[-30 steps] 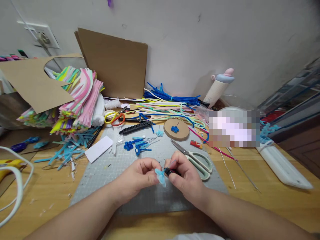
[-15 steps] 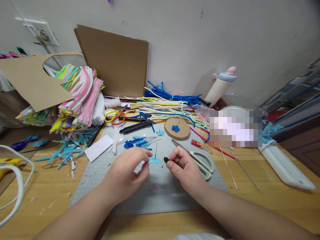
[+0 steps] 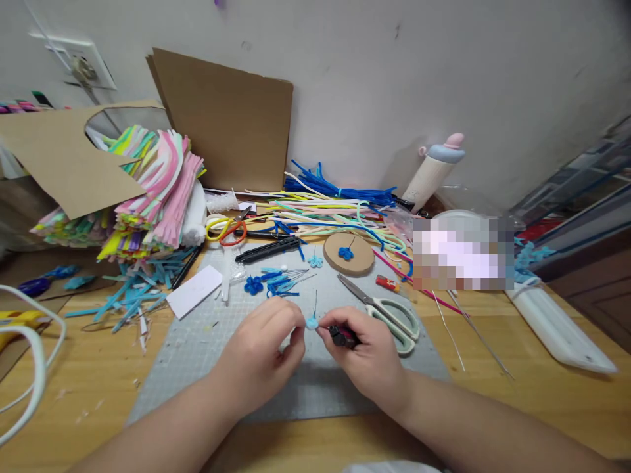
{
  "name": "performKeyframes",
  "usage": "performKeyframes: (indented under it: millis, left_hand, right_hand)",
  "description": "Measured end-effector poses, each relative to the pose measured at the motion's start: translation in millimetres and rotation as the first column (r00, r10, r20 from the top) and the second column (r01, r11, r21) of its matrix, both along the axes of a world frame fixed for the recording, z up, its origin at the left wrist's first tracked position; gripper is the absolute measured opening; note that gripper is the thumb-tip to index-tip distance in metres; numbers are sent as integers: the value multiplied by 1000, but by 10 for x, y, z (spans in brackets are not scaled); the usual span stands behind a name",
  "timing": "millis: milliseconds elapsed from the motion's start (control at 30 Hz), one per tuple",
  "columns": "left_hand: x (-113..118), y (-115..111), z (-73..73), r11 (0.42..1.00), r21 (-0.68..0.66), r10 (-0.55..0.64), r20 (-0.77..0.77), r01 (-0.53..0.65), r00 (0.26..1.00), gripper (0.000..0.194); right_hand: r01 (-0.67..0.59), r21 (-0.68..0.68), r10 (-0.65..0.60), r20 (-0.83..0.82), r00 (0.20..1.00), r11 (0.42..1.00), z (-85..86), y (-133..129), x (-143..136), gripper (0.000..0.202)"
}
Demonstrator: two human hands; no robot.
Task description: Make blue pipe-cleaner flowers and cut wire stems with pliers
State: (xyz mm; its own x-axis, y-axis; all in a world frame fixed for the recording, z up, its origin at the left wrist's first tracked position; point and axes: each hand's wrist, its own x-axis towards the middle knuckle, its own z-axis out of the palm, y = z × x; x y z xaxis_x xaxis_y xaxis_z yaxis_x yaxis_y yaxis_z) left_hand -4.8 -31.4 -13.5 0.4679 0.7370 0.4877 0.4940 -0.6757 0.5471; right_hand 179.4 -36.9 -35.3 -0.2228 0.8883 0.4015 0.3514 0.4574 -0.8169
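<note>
A small light-blue pipe-cleaner flower (image 3: pixel 312 323) with a thin stem standing upright is between my two hands, over the cutting mat (image 3: pixel 276 401). My left hand (image 3: pixel 263 348) is closed in a pinch at the flower's left edge. My right hand (image 3: pixel 367 351) has thumb and fingertip at its right edge. In the same right hand, under the curled fingers, lies a small black-ended object with a dark reddish body (image 3: pixel 344 336); its kind is not clear. Open-bladed scissors with pale green handles (image 3: pixel 394 322) lie just beyond my right hand.
Blue flower pieces (image 3: pixel 283 281) and a black utility knife (image 3: pixel 269 249) lie behind my hands. A round cardboard disc (image 3: pixel 359 263) carries a dark-blue flower. Loose pipe cleaners (image 3: pixel 340 210) spread along the wall. A red cylinder (image 3: pixel 388 284) lies near the scissors.
My hands have come closer together, and my right hand has moved to the flower. The black object has turned back into my right palm. The flower appears raised and its stem has shifted right.
</note>
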Motion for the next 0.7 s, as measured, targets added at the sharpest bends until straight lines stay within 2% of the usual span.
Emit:
performKeyframes:
  millis: [133,333,433,567,700]
  left_hand:
    - [14,4,12,999,36,21,109,-25,994,19]
    - [7,29,-2,998,19,56,125,-59,991,16]
    - [-7,37,5,998,38,50,159,-57,986,17]
    - [-29,44,36,994,77,68,161,-81,985,19]
    - [-40,55,62,993,84,74,154,-88,985,19]
  right_hand:
    - [56,18,-55,-34,998,998,32,10,-10,9]
    - [85,31,-83,-81,993,996,56,-14,-3,3]
    - [36,-40,-40,-126,991,999,26,-10,15,4]
    - [-62,-166,10,-297,955,984,-5,30,50,21]
    - [-42,-269,-34,-271,962,962,8,77,56,22]
